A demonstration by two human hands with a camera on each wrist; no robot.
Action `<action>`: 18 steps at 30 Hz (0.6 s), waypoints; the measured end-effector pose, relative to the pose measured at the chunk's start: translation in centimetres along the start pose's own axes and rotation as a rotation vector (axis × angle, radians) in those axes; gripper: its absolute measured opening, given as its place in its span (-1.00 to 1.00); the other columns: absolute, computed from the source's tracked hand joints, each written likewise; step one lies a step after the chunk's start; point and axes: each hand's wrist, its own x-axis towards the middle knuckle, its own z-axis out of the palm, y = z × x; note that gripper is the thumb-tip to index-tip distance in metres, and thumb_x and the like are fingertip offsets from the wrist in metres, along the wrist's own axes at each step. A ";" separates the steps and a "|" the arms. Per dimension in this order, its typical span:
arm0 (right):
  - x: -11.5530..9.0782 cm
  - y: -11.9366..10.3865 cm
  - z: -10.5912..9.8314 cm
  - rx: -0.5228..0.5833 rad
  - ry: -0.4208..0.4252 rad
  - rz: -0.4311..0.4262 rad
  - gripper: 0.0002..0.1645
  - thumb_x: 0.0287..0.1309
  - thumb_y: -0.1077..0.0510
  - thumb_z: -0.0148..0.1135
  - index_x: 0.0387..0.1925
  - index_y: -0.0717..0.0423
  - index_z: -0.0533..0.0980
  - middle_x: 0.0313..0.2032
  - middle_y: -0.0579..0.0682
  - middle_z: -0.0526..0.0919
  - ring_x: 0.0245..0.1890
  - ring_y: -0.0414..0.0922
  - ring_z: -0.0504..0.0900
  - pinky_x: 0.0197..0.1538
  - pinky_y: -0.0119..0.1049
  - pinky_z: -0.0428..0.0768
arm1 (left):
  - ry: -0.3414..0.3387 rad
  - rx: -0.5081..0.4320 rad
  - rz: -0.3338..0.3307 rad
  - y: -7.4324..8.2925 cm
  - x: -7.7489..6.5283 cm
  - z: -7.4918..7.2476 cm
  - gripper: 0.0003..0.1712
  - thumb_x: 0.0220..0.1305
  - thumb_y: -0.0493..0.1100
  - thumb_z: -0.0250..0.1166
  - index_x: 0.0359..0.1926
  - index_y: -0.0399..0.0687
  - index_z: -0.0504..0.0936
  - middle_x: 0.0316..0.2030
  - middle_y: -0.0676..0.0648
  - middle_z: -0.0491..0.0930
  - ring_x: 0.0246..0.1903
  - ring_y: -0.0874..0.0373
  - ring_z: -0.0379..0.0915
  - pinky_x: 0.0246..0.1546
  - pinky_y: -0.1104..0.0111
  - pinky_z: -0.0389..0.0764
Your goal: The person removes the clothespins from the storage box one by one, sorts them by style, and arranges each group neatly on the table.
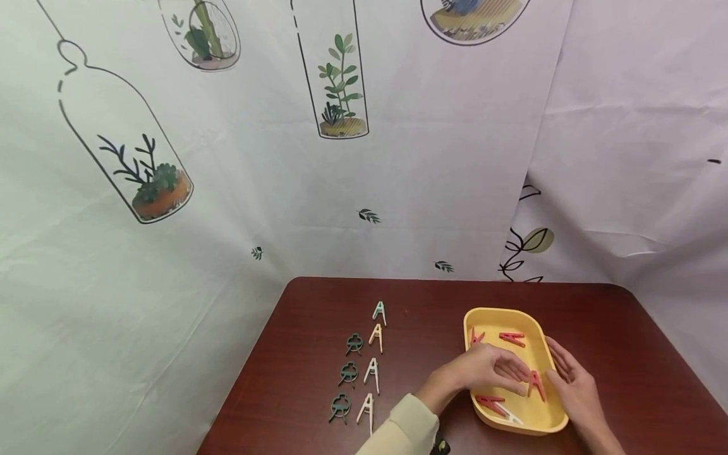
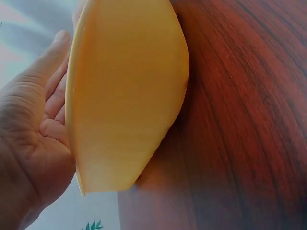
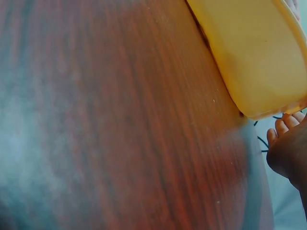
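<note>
In the head view a yellow plastic tray (image 1: pixel 505 314) stands on the table's right half, with red clothespins (image 1: pixel 512 339) and one white clothespin (image 1: pixel 509 414) in it. My left hand (image 1: pixel 493 368) reaches over the tray's left rim, fingers loosely extended. Its fingertips are right beside a red clothespin (image 1: pixel 536 385) near the tray's right wall. At the right rim is my right hand (image 1: pixel 577 385), thumb over the edge and fingers along the outside. The left wrist view shows the tray's outer wall (image 2: pixel 124 96) beside the left palm; the right wrist view shows right-hand fingers (image 3: pixel 283 125) near the tray's corner.
Left of the tray, pale clothespins (image 1: pixel 372 375) stand in a column from front to back. Beside them is a column of three dark green round clips (image 1: pixel 349 373). The dark red wooden table (image 1: pixel 432 316) ends at a patterned white cloth (image 1: pixel 432 189) behind.
</note>
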 end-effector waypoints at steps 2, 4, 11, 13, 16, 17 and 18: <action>0.0 0.0 0.0 0.000 -0.001 -0.001 -0.31 0.42 0.52 0.13 0.52 0.44 0.26 0.27 -0.52 0.45 0.19 -0.74 0.37 0.12 -0.77 0.38 | -0.029 0.096 -0.023 0.2 0.1 0.1 -0.74 0.29 -0.19 0.56 -0.02 -0.04 0.80 -0.24 0.26 0.79 -0.33 0.69 0.56 -0.21 0.68 0.60; 0.0 0.0 0.0 -0.005 0.000 -0.002 -0.32 0.42 0.52 0.13 0.52 0.43 0.27 0.26 -0.53 0.45 0.18 -0.74 0.37 0.12 -0.78 0.38 | -0.058 0.160 -0.041 0.3 0.2 0.1 -0.74 0.29 -0.15 0.57 -0.01 0.02 0.80 -0.26 0.31 0.77 -0.34 0.71 0.55 -0.22 0.71 0.58; 0.1 0.1 0.1 0.018 0.005 -0.025 -0.30 0.38 0.57 0.12 0.51 0.46 0.27 0.23 -0.57 0.47 0.18 -0.73 0.39 0.13 -0.76 0.39 | -0.155 0.434 -0.029 0.4 0.5 0.1 -0.66 0.28 -0.01 0.57 0.07 0.19 0.81 -0.19 0.40 0.76 -0.34 0.78 0.48 -0.20 0.80 0.47; 0.2 0.2 0.2 0.028 0.006 -0.036 -0.30 0.36 0.58 0.12 0.50 0.47 0.27 0.22 -0.57 0.47 0.19 -0.72 0.40 0.13 -0.75 0.39 | -0.181 0.497 -0.019 0.2 0.8 0.2 -0.64 0.27 0.02 0.58 0.08 0.24 0.81 -0.19 0.42 0.75 -0.34 0.79 0.47 -0.19 0.82 0.43; 0.2 0.2 0.2 0.019 0.006 -0.046 -0.30 0.37 0.58 0.12 0.50 0.47 0.28 0.23 -0.58 0.47 0.19 -0.72 0.40 0.14 -0.76 0.38 | -0.216 0.542 -0.020 0.2 1.0 0.3 -0.63 0.25 0.04 0.58 0.08 0.27 0.81 -0.21 0.44 0.74 -0.34 0.79 0.45 -0.17 0.83 0.40; 0.2 0.1 0.2 0.011 0.008 -0.047 -0.31 0.37 0.58 0.12 0.50 0.47 0.28 0.22 -0.57 0.47 0.19 -0.72 0.40 0.13 -0.76 0.38 | -0.229 0.546 -0.029 0.2 1.1 0.4 -0.63 0.24 0.04 0.59 0.07 0.28 0.81 -0.22 0.45 0.74 -0.34 0.79 0.45 -0.17 0.83 0.39; 0.1 0.1 0.1 0.004 0.009 -0.047 -0.31 0.37 0.57 0.12 0.50 0.47 0.28 0.22 -0.57 0.47 0.19 -0.72 0.39 0.13 -0.77 0.38 | -0.242 0.540 -0.038 0.3 1.2 0.4 -0.63 0.23 0.02 0.59 0.06 0.27 0.81 -0.24 0.45 0.73 -0.34 0.78 0.46 -0.16 0.83 0.39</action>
